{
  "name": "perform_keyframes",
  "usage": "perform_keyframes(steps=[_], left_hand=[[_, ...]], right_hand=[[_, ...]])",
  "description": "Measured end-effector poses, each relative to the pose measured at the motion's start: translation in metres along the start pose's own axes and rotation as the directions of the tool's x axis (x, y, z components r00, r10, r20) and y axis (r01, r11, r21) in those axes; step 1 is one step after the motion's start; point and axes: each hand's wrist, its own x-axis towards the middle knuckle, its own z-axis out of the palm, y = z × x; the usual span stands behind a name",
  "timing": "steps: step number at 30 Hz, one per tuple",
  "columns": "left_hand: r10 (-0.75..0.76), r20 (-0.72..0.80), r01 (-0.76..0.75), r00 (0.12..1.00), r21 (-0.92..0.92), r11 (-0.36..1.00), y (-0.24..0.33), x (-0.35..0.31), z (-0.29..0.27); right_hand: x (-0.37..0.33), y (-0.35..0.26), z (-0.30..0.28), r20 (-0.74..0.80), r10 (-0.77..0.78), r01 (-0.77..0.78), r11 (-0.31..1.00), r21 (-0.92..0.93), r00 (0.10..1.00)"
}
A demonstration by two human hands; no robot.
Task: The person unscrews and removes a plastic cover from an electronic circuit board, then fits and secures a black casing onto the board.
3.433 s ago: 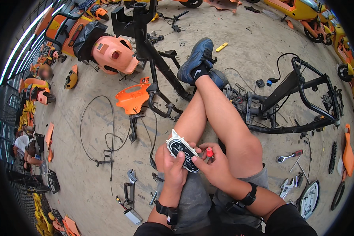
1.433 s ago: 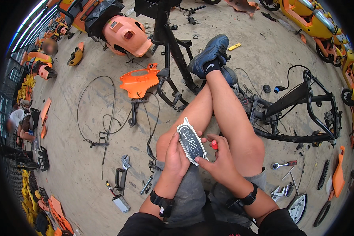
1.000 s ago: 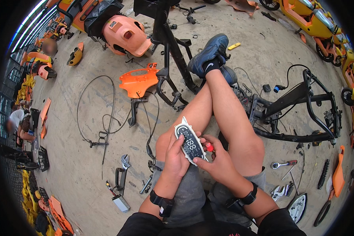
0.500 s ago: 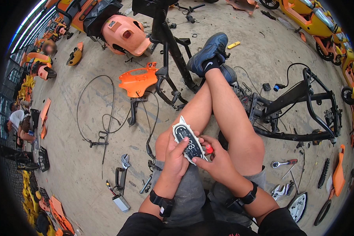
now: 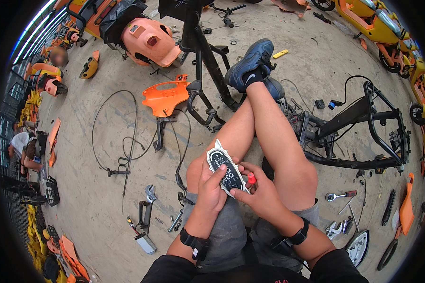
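Head view, fingers [image 5: 216,176] around white-cased display [image 5: 231,178], black basket [image 5: 52,191], contents unclear

Center: left hand [image 5: 211,191] covers part of display unit [image 5: 230,178]; red-tipped item [image 5: 251,178] partly hidden in right hand [image 5: 265,192]. Upper left: round spot [image 5: 59,56] blurred. Upper right: yellow scooter [image 5: 370,30] cut off.

Concrete floor [image 5: 80,146]. From ratchet wrench [image 5: 340,196]: black scooter frame [image 5: 344,119] beyond, coil-spring shock absorber [image 5: 388,207] right, adjustable wrench [image 5: 334,230] nearer wearer, looped black cable [image 5: 123,165] well left.
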Motion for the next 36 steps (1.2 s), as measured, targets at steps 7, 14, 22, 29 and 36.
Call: perform_keyframes(steps=[7,14,22,29,36], left_hand=[[-0.004,-0.013,0.005,1.000,0.003,1.000,-0.001,-0.001,-0.002],[0.019,-0.010,-0.018,1.000,0.021,1.000,-0.002,0.000,-0.003],[0.024,0.022,-0.025,0.999,0.053,0.998,-0.002,0.001,-0.001],[0.048,0.027,-0.051,0.998,0.110,0.993,-0.004,-0.001,0.000],[0.017,0.012,-0.018,1.000,0.061,0.998,-0.003,-0.002,-0.001]], right_hand=[[0.001,-0.009,-0.002,0.108,0.105,-0.106,0.994,0.001,0.989],[0.001,-0.009,-0.002,0.112,0.094,-0.097,0.995,0.021,0.989],[0.001,0.001,0.000,0.018,0.069,-0.071,0.956,0.286,0.997],[-0.002,-0.005,0.002,0.008,0.063,-0.062,0.958,0.280,0.998],[-0.002,0.000,0.003,0.002,0.060,-0.058,0.955,0.289,0.998]])
